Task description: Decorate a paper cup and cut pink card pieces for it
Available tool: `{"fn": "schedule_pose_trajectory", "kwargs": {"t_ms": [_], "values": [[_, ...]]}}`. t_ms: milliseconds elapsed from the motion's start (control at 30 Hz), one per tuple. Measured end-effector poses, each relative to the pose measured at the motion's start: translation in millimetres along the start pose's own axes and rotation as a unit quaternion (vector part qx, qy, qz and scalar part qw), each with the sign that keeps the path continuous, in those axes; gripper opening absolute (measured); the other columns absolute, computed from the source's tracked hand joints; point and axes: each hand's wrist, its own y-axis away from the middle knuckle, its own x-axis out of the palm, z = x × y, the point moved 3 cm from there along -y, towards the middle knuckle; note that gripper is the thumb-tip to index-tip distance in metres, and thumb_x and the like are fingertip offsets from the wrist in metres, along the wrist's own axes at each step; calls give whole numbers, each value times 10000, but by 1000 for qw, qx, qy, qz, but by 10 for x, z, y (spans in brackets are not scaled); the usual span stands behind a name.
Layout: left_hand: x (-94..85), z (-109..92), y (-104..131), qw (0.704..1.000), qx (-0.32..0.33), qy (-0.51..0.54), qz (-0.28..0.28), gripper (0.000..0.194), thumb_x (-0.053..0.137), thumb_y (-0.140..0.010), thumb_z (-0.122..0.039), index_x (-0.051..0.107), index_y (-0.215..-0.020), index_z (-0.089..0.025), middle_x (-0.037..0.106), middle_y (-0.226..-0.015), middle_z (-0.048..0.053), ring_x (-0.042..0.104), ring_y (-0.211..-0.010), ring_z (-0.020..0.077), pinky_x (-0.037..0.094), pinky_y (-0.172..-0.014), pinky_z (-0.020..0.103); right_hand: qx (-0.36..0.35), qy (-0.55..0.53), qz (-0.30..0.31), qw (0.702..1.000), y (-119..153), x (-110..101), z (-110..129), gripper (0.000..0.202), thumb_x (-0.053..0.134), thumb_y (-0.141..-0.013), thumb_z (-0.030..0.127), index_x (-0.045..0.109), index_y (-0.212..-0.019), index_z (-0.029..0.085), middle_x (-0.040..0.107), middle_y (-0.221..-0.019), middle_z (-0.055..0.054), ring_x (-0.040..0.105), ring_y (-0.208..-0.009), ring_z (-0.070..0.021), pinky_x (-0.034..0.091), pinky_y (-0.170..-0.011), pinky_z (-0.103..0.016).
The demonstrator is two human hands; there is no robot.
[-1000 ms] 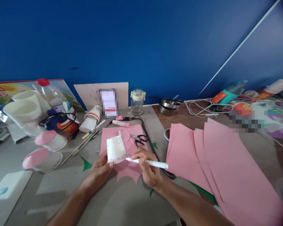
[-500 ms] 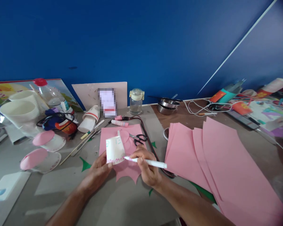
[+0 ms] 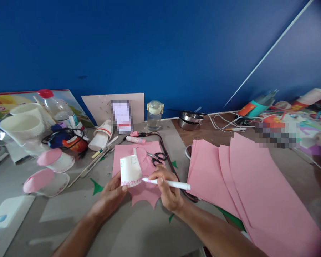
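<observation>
A white paper cup [image 3: 130, 170] with green marks and a pink scribbled band along its lower edge is gripped by my left hand [image 3: 113, 190]. My right hand [image 3: 168, 191] is closed round a white felt-tip pen [image 3: 173, 184], its pink tip end right at the cup's lower right edge; I cannot tell whether it touches. Under the cup lies a sheet of pink paper [image 3: 146, 202] with scalloped cuts. Black-handled scissors [image 3: 160, 156] rest on that sheet, beside a pink paper circle [image 3: 140, 155].
Two decorated cups with pink tops [image 3: 38, 181] lie at left, near stacked paper cups [image 3: 21, 125]. Pink sheets [image 3: 211, 171] spread at right. A glass jar [image 3: 154, 115], a propped phone [image 3: 122, 116] and metal bowls [image 3: 189, 121] stand along the blue wall. Green scraps [image 3: 96, 187] dot the table.
The pen and my right hand have shifted very slightly to the right along the cup's edge. My left hand and the cup have stayed nearly still.
</observation>
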Motion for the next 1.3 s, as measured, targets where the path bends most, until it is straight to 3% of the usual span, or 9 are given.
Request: {"fn": "schedule_pose_trajectory", "kwargs": {"t_ms": [400, 633, 900, 1033, 1133, 1200, 1300], "values": [[-61, 61, 4, 999, -1, 23, 38, 557, 736, -744, -355, 607, -1264, -203, 644, -1256, 124, 538, -1207, 310, 408, -1000, 379, 26, -49, 4, 998, -16, -14, -10, 396, 389, -963, 441, 652, -777, 210, 540, -590, -2, 506, -595, -169, 403, -678, -361], [-60, 56, 12, 999, 0, 16, 43, 570, 725, -747, -358, 592, -1276, -191, 626, -1280, 140, 526, -1217, 334, 395, -1017, 430, 25, -51, 11, 998, -1, -3, -11, 385, 388, -962, 426, 654, -788, 208, 550, -598, -10, 495, -595, -166, 409, -652, -352], [-54, 46, 10, 999, -1, 24, 25, 584, 755, -720, -371, 613, -1262, -204, 637, -1261, 127, 536, -1202, 320, 421, -988, 391, 35, -17, -4, 999, 10, -29, -34, 426, 371, -963, 467, 641, -766, 203, 558, -594, -7, 533, -595, -169, 433, -655, -350], [-84, 59, 9, 999, -1, 30, 26, 555, 757, -718, -375, 634, -1231, -203, 639, -1260, 121, 566, -1161, 291, 446, -951, 356, 55, 10, -35, 998, 40, -30, -37, 380, 382, -963, 486, 631, -1003, 201, 612, -793, -45, 573, -707, -182, 480, -667, -334], [-112, 65, 7, 999, 3, 41, 28, 528, 739, -738, -384, 640, -1220, -191, 634, -1273, 122, 551, -1185, 290, 404, -1015, 380, 63, 10, -18, 998, 51, 13, -68, 441, 378, -967, 513, 529, -1235, 198, 627, -851, -52, 584, -717, -175, 503, -668, -319], [-121, 68, 6, 998, 6, 55, 35, 542, 738, -740, -387, 632, -1233, -189, 626, -1284, 125, 526, -1218, 299, 354, -1063, 406, 36, 27, 10, 999, 47, 46, -81, 431, 382, -974, 489, 508, -1269, 201, 634, -832, -50, 590, -727, -177, 505, -677, -317], [-117, 71, 8, 996, 3, 76, 39, 546, 738, -744, -365, 618, -1255, -211, 640, -1257, 119, 541, -1197, 288, 336, -1072, 413, -22, 79, 50, 995, 38, 83, -75, 291, 452, -956, 315, 543, -1209, 204, 629, -879, -62, 586, -796, -189, 499, -721, -328]]}}
